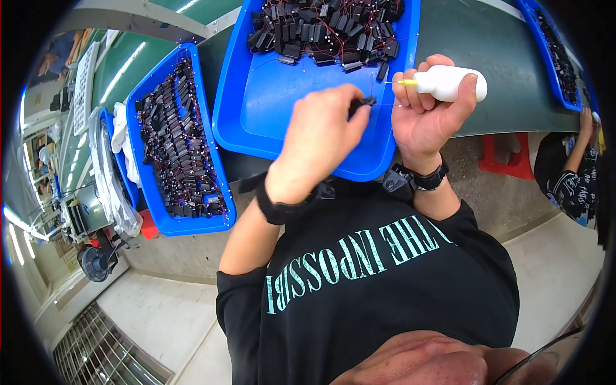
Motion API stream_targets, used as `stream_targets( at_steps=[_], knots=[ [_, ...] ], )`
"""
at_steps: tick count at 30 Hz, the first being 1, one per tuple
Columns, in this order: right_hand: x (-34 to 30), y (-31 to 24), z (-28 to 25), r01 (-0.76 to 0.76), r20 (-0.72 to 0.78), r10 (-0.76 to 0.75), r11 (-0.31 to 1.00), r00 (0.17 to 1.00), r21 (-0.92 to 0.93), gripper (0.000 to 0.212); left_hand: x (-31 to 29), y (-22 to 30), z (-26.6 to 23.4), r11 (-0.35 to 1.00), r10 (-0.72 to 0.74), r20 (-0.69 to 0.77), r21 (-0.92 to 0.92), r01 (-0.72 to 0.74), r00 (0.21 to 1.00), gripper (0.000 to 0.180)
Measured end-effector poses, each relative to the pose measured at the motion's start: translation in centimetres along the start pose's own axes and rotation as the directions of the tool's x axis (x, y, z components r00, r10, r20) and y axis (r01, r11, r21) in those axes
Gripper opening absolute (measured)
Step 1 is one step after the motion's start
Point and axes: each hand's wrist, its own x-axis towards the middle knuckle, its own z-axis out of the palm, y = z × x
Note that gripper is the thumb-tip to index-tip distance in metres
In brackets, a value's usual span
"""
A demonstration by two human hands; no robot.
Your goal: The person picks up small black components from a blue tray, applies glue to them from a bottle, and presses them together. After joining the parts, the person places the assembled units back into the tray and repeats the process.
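Note:
My left hand (321,125) is closed, pinching a small black block-shaped part (367,101) with a thin wire above the middle blue tray (256,109). My right hand (420,128) is wrapped around a white squeeze bottle (457,83). The bottle lies nearly level, and its yellow needle tip (404,82) points left, a little above and to the right of the black part. Fine wire runs from the part toward my right hand. Several loose black parts with red wires (321,32) are heaped in the tray's far half.
Left of the middle tray, a second blue tray (168,221) holds many black wired parts in rows. Another blue tray (552,58) is at the far right, near a person's arm (581,144). A red stool (507,160) stands below the green table (487,45). Plastic bags (109,179) hang at left.

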Motion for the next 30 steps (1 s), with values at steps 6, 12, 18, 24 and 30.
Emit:
stream_targets(
  at_steps=[6, 12, 18, 24, 30],
  knots=[
    [0.2, 0.1, 0.3, -0.001, -0.030, 0.002, 1.000, 1.000, 0.003, 0.054, -0.3, 0.1, 1.6, 0.963, 0.011, 0.026, 0.269, -0.017, 1.000, 0.020],
    [0.3, 0.0, -0.7, -0.019, 0.020, 0.020, 1.000, 1.000, -0.013, 0.056, -0.1, 1.1, 2.4, 0.923, 0.069, -0.031, 0.380, -0.052, 0.997, 0.020],
    [0.4, 0.0, -0.7, -0.003, 0.025, 0.003, 1.000, 1.000, 0.009, 0.054, -0.3, 1.2, 2.6, 0.900, 0.079, 0.033, 0.428, -0.085, 0.996, 0.014],
    [0.3, 0.0, -0.4, -0.010, 0.007, 0.010, 1.000, 1.000, 0.008, 0.054, -0.4, 0.5, 2.5, 0.930, 0.062, 0.102, 0.354, -0.094, 0.993, 0.019],
    [0.1, 0.2, 0.3, -0.004, -0.007, 0.004, 0.999, 1.000, 0.051, 0.052, -1.4, -0.5, 0.7, 0.990, 0.069, -0.039, 0.123, -0.063, 0.997, 0.025]
  ],
)
